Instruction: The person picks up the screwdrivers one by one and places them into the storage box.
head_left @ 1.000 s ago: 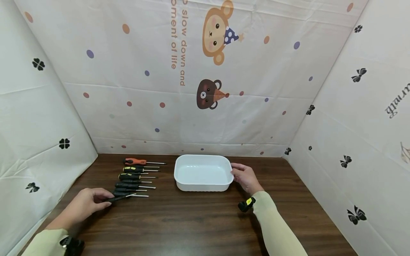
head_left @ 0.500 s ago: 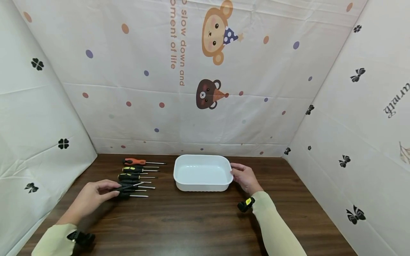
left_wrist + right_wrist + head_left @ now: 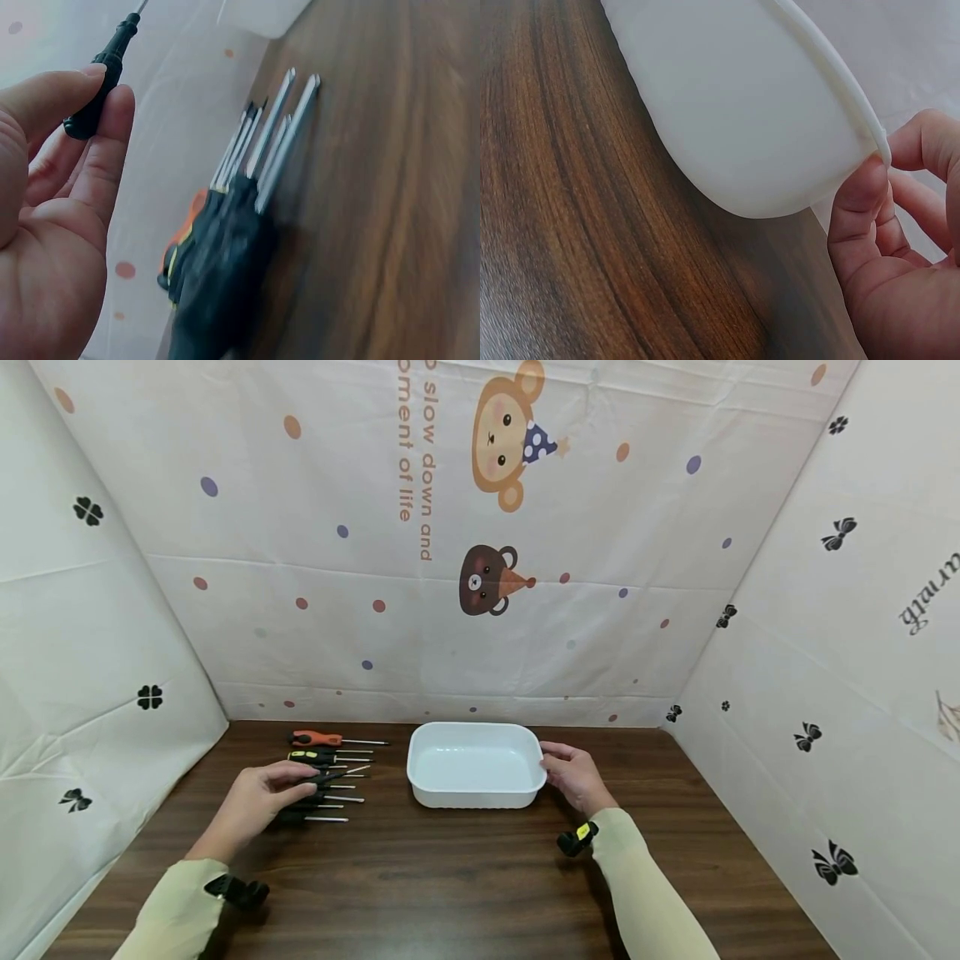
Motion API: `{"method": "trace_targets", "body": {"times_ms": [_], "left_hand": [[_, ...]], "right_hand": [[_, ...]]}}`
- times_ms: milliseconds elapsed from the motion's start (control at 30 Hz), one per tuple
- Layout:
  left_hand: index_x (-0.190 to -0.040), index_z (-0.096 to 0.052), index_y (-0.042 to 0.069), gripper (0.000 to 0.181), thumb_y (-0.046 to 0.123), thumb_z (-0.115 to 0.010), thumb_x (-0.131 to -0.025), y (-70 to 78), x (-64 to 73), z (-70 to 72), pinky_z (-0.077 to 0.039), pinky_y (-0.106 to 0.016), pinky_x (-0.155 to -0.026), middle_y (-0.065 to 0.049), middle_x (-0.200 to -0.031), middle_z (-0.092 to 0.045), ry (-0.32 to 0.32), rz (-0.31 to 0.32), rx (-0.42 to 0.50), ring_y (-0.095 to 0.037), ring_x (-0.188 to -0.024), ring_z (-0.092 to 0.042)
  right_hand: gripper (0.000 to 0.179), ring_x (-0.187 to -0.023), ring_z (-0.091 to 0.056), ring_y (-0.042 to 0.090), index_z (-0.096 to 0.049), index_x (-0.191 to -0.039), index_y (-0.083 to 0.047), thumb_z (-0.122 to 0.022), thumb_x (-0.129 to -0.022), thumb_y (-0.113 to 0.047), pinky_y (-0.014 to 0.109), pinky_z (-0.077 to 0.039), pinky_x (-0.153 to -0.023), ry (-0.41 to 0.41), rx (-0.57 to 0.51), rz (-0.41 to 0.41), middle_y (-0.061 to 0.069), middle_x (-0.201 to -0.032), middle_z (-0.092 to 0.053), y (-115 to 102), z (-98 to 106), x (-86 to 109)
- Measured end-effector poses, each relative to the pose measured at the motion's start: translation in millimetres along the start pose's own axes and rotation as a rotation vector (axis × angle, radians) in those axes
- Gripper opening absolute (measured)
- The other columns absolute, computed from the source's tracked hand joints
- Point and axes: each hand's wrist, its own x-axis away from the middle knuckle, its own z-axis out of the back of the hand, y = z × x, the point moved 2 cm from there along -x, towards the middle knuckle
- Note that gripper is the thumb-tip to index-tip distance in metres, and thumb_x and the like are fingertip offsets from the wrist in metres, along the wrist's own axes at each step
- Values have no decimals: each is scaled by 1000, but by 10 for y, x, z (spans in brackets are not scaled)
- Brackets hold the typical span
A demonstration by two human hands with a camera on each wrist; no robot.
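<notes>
Head cam — L hand [image 3: 258, 799] pinches blk screwdriver [image 3: 110, 66] above other drivers [image 3: 225, 259] — R hand [image 3: 573, 778] pinches white tub's rim [image 3: 477, 793].

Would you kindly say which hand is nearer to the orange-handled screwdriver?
Left. The left hand, pinching a dark screwdriver, is on the near side of the orange-handled screwdriver; the right hand is farther off, gripping the right rim of the white tray.

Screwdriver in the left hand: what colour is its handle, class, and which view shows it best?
The handle is black; the left wrist view shows it best.
</notes>
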Motion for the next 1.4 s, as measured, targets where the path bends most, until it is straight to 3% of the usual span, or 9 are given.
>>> {"method": "trace_targets", "body": {"times_ms": [167,433,667,800,1033,1233,1400], "left_hand": [[-118,-78,14,35,35,-79,-90,72,-100,-94,-53,-14,-80,-7,-120,-76,-8,-11,28,16,-99,-59],[-117,-78,13,33,32,-79,-90,161,-235,-264,-55,-17,-79,-11,-120,-75,-17,-28,131,8,-97,-64],[-117,-79,15,34,35,-79,-90,219,-346,-397,-53,-14,-85,-11,-128,-71,-24,-43,163,12,-109,-58],[-117,-79,16,32,34,-79,-90,273,-436,-477,-52,-15,-87,-8,-129,-71,-44,-56,194,8,-111,-59],[-118,-77,8,30,22,-79,-92,414,-557,-614,-56,-22,-82,-9,-126,-71,-91,-44,264,0,-105,-63],[-114,-80,17,29,31,-81,-89,454,-673,-724,-56,-29,-78,-3,-124,-71,-119,1,265,-18,-107,-65],[-112,-80,19,27,32,-82,-88,544,-734,-784,-56,-36,-77,-2,-122,-72,-128,15,268,-22,-103,-65]], "right_hand": [[42,-82,-67,13,-62,-137,0,-67,-95,-1,27,-59,-75,-2,1,1,8,-112,-72,-1,-4,-9],[43,-82,-67,13,-61,-137,3,-67,-95,-1,27,-59,-75,0,1,3,12,-116,-71,5,-6,-13],[43,-82,-67,14,-62,-137,3,-67,-95,-2,26,-59,-73,8,14,0,15,-119,-70,5,-7,12],[43,-83,-66,14,-61,-138,3,-67,-95,-2,25,-59,-74,15,17,-3,16,-123,-69,-13,-5,22],[44,-82,-66,13,-60,-139,4,-66,-95,-1,26,-59,-75,6,11,0,19,-125,-68,-62,-21,43],[45,-82,-66,12,-59,-139,4,-67,-95,-1,26,-59,-75,16,4,1,15,-120,-69,-40,-24,18],[44,-80,-66,12,-60,-138,4,-67,-95,0,25,-59,-73,22,0,-1,11,-114,-70,-34,-15,10]]}}
